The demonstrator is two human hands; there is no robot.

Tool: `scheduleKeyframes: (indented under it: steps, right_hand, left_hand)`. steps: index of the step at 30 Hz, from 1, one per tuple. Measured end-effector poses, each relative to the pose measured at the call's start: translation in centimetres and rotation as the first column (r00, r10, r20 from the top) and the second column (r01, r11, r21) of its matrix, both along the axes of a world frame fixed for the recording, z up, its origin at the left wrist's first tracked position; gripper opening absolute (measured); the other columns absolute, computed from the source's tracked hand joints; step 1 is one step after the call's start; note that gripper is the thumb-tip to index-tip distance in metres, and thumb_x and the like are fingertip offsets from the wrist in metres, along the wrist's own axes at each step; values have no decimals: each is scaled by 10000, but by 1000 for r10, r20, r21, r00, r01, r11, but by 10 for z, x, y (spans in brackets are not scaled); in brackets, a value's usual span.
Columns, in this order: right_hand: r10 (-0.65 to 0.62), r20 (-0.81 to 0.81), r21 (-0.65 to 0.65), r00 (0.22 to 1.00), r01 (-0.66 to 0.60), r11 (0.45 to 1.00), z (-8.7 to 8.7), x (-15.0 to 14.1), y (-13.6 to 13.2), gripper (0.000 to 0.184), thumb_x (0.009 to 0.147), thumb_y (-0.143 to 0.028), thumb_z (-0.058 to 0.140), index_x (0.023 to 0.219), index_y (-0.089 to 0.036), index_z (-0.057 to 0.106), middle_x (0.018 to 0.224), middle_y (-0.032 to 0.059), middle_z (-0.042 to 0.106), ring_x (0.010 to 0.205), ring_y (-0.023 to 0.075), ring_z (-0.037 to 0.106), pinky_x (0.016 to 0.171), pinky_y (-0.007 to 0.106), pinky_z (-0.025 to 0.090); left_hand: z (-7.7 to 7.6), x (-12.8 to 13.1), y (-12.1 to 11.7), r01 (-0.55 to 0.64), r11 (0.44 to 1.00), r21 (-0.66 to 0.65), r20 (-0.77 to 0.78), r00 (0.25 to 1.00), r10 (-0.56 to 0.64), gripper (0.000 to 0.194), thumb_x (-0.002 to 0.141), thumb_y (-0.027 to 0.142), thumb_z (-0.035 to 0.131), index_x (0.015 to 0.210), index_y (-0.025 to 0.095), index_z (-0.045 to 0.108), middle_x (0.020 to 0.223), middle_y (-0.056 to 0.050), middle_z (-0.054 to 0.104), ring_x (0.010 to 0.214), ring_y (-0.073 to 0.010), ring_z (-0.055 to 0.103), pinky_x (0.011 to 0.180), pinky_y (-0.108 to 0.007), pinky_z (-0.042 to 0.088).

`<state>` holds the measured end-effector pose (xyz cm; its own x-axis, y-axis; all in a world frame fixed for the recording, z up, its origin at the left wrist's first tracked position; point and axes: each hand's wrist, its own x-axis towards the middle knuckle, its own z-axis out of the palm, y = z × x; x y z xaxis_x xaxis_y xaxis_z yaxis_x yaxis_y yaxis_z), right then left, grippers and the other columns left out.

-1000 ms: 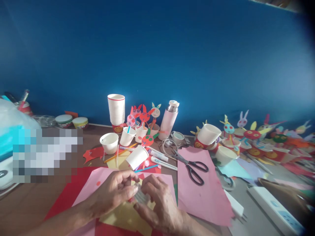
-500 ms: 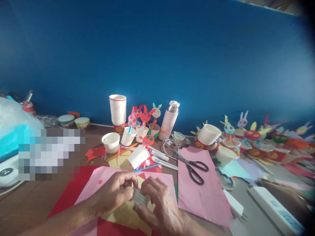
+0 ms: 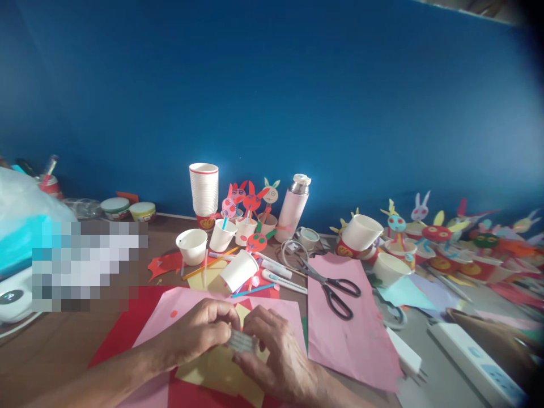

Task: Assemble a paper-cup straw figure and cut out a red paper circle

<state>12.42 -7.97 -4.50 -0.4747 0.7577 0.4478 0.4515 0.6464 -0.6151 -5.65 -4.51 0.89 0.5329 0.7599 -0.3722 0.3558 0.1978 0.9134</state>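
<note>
Between both hands is a small, greyish, see-through piece with fine stripes [image 3: 242,341], possibly a roll of clear tape; its exact kind is hard to make out. The fingers of my left hand [image 3: 208,328] pinch its left end. My right hand [image 3: 276,351] grips the other side, thumb below and fingers curled above. Under the hands lie sheets of yellow paper [image 3: 219,371], pink paper [image 3: 157,328] and red paper [image 3: 113,323]. Just beyond them a white paper cup [image 3: 238,272] rests on its side, with a red paper face with green ears [image 3: 256,242] behind it.
Scissors [image 3: 335,289] lie on a pink sheet [image 3: 348,345] at the right, near a white cutter knife [image 3: 284,281]. Behind stand a cup stack [image 3: 204,190] and a pink flask [image 3: 293,209]. Several paper-rabbit cups crowd the right side, above a power strip [image 3: 476,360].
The greyish piece has tilted slightly and sits a little lower and flatter between the fingers. Both hands keep nearly the same place, and the table things stay put.
</note>
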Motion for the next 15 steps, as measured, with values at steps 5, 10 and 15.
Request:
scheduleKeyframes:
  steps: [5,10,15]
  right_hand:
    - [28,-26,-60,999,-30,998,2,2,1,244,877,-422,483,845,-188,544,771,21,517,693,156,478,614,258,353]
    - [34,-25,-48,999,-35,998,1,2,1,263,876,-442,488,886,-188,560,775,23,527,680,155,476,616,265,347]
    - [22,-16,-29,1000,-23,999,-3,1,2,249,871,-429,500,840,-186,543,751,15,523,656,147,467,595,257,338]
  left_hand:
    - [-8,-2,3,-9,995,-96,7,1000,10,159,580,221,468,683,182,583,428,82,353,411,-84,242,406,-211,144]
    - [-3,-4,2,10,991,-137,-6,1000,-11,213,662,298,516,801,173,619,473,81,373,426,-86,249,422,-215,158]
    - [2,-3,1,-5,989,-148,-20,1000,2,155,641,272,542,722,170,625,494,69,393,457,-94,288,440,-209,176]
